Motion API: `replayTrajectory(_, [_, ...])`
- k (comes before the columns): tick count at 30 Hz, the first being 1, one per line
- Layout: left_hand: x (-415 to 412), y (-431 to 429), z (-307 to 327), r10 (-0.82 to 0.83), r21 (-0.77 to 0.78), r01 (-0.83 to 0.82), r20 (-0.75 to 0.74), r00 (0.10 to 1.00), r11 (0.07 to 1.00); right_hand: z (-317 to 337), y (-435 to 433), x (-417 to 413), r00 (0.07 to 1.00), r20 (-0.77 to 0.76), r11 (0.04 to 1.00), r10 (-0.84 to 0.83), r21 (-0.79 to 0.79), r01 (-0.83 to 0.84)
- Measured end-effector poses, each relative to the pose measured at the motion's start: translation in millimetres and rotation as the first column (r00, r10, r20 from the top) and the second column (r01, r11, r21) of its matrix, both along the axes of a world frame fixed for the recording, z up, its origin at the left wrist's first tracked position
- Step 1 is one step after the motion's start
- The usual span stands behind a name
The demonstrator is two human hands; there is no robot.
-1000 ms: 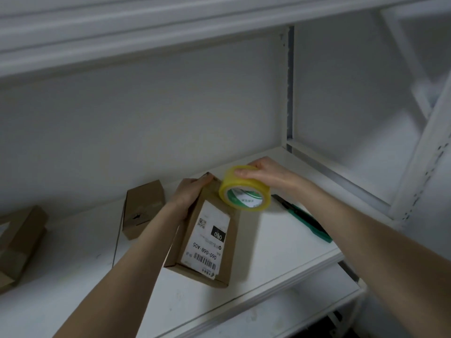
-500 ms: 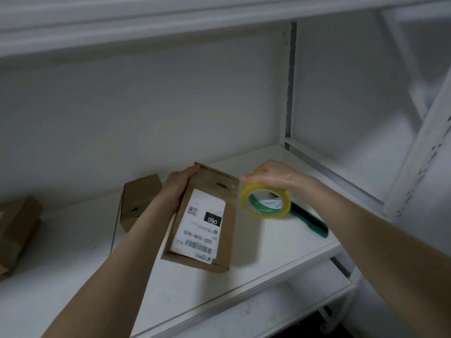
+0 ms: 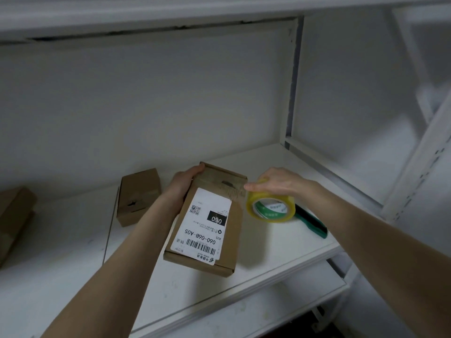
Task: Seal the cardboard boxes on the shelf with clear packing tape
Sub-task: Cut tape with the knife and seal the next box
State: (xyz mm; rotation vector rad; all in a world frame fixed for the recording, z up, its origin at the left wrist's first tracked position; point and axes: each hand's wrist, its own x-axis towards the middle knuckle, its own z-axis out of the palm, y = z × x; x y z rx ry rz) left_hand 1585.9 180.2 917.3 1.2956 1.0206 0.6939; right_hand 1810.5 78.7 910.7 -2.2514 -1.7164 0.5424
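A flat cardboard box (image 3: 234,230) with a white shipping label lies on the white shelf (image 3: 280,245). My left hand (image 3: 183,181) grips its far left corner. A yellowish roll of clear packing tape (image 3: 269,208) with a green and white core sits just right of the box. My right hand (image 3: 278,182) holds the roll from above, fingers curled over its rim. A strip of tape runs from the roll across the box's far end.
A smaller cardboard box (image 3: 138,196) stands behind and left of my left arm. More cardboard (image 3: 12,215) lies at the far left edge. A green and black cutter (image 3: 311,223) lies right of the roll. A lower shelf (image 3: 268,311) shows below.
The tape roll has come off the box top and moved down to the right, level with the shelf. The box's far end with its tape strip has come into view.
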Motion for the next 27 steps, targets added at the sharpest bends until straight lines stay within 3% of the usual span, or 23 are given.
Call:
replayTrajectory(6, [-13, 4, -33, -0.084, -0.112, 0.075, -0.080, 0.993, 0.991, -21, 5, -12, 0.998, 0.056, 0.993, -0.021, -0.112, 0.027])
replayTrajectory(10, [-18, 2, -57, -0.022, -0.211, 0.002, -0.093, 0.995, 0.978, -28, 17, -27, 0.993, 0.108, 0.986, -0.054, -0.151, 0.070])
replayTrajectory(14, [-9, 2, -74, -0.022, -0.110, -0.001, -0.208, 0.978, 0.994, -30, 29, -37, 0.986, 0.147, 0.979, -0.078, -0.178, 0.103])
replayTrajectory(17, [-6, 4, -83, -0.070, 0.032, 0.091, -0.414, 0.908, 0.995, -29, 36, -45, 0.979, 0.186, 0.974, -0.084, -0.191, 0.120])
replayTrajectory(19, [-9, 9, -93, -0.052, 0.017, 0.070, -0.507, 0.860, 0.997, -30, 39, -50, 0.973, 0.214, 0.973, -0.082, -0.196, 0.125])
replayTrajectory(21, [-11, 11, -96, -0.027, -0.031, 0.013, -0.509, 0.860, 0.999, -32, 40, -47, 0.973, 0.212, 0.974, -0.086, -0.187, 0.127])
replayTrajectory(23, [-8, 9, -93, -0.019, -0.061, -0.011, -0.473, 0.881, 0.998, -30, 35, -36, 0.988, 0.126, 0.976, -0.087, -0.188, 0.109])
replayTrajectory(27, [-4, 15, -78, 0.037, 0.032, -0.025, -0.454, 0.890, 0.999, -22, 17, -8, 0.947, -0.315, 0.993, -0.067, -0.111, 0.033])
